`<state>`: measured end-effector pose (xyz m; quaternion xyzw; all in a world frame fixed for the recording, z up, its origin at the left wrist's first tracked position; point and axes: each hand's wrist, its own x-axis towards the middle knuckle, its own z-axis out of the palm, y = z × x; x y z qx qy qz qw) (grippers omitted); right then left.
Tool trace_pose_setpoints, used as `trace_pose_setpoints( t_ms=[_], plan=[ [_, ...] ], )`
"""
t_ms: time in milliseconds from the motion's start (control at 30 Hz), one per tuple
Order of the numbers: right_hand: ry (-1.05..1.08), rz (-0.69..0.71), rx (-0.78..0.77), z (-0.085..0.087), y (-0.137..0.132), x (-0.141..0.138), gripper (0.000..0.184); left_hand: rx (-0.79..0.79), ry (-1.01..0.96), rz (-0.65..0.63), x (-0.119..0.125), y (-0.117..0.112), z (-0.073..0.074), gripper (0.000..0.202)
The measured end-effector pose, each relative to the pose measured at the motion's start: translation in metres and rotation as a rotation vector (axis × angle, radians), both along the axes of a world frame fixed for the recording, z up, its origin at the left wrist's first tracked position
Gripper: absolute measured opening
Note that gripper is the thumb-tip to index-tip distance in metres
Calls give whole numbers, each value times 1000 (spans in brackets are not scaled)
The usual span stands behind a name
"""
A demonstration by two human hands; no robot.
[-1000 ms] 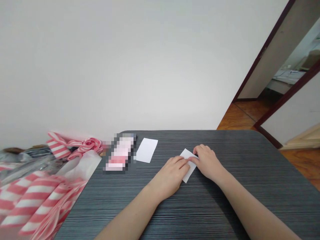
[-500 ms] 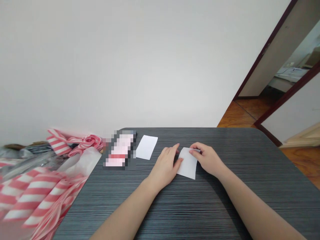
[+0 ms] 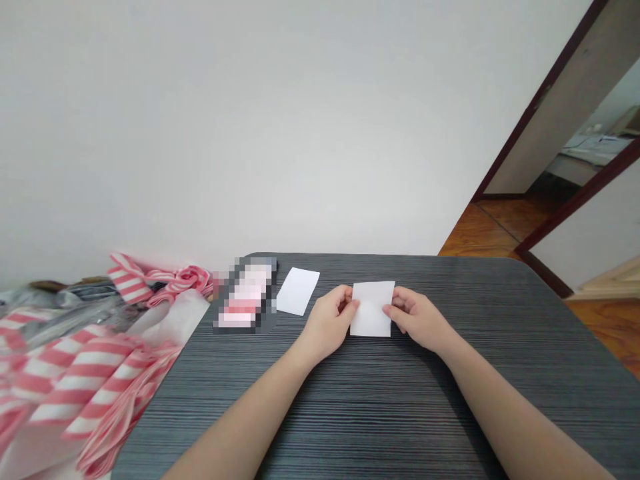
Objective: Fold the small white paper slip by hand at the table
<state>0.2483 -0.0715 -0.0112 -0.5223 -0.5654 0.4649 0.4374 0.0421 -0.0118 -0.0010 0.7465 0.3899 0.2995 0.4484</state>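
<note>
A small white sheet of paper (image 3: 372, 310) is held between both hands over the dark table. My left hand (image 3: 331, 319) pinches its left edge between thumb and fingers. On the opposite edge, my right hand (image 3: 414, 316) grips it the same way, thumb on the near face. The fingers behind the sheet are partly hidden. A second white sheet of paper (image 3: 298, 291) lies flat on the table, to the left of my left hand and touched by neither hand.
A phone-like object (image 3: 246, 293), blurred by pixels, lies at the table's back left. Red-and-white striped cloth (image 3: 95, 373) is heaped beyond the left edge of the dark wood-grain table (image 3: 320, 427). A white wall (image 3: 300, 133) rises behind; a doorway (image 3: 530, 153) stands at right.
My left hand has closed on the sheet's left edge. The sheet has turned straighter and come up a little, now gripped at both sides. The view has shifted slightly.
</note>
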Motion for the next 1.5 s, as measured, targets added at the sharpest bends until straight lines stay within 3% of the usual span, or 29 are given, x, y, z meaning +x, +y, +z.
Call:
trace_pose_setpoints(
  t_ms=[167,333,467,667,900,1233,1400,1500],
  plan=[
    [-44,-8,43,1,-2,0,27,-198,-45,-57,3,5,6,14],
    [-32,-58,37,-3,0,4,29,-293,-103,-109,12,8,12,13],
    [-21,-96,41,-5,-1,9,25,-375,-232,-140,14,8,5,16],
    [-42,-132,22,-6,-1,10,23,-415,-257,-165,8,7,-11,20],
    [-179,-118,32,-1,-1,10,29,-590,-439,-152,7,7,-8,26],
    [-209,-59,108,0,-1,10,27,-451,-337,-134,9,2,-4,33],
    [3,-123,50,-3,-2,7,37,-414,-408,-115,9,2,-6,32],
    [63,-75,-23,-1,-2,3,40,-371,-424,-99,10,3,-9,32]
  ],
)
